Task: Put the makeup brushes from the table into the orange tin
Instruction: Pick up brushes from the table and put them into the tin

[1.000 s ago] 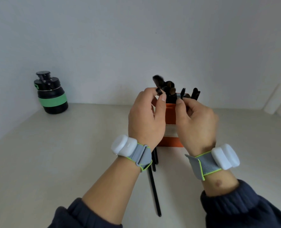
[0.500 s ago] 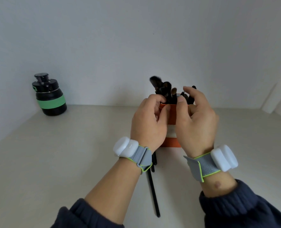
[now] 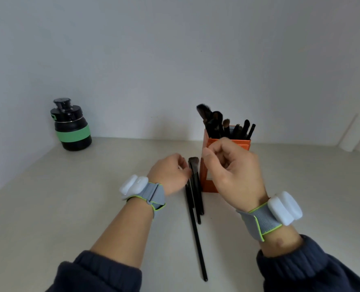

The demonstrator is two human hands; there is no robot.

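Risk is the tall orange tin [image 3: 208, 182]: brushes [image 3: 193, 186] lie on the table [image 3: 69, 207] just beside it, the left hand [image 3: 168, 173] fingers curl onto them, the right hand [image 3: 229, 171] is loosely curled, empty; a knock may tip it.

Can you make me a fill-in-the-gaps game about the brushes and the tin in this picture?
1. The tin holding the upright brushes is coloured ____.
2. The brushes on the table lie to the ____ of the tin.
3. The hand reaching down to those lying brushes is the ____ hand.
4. The black bottle has a ____ band.

Missing words: orange; left; left; green
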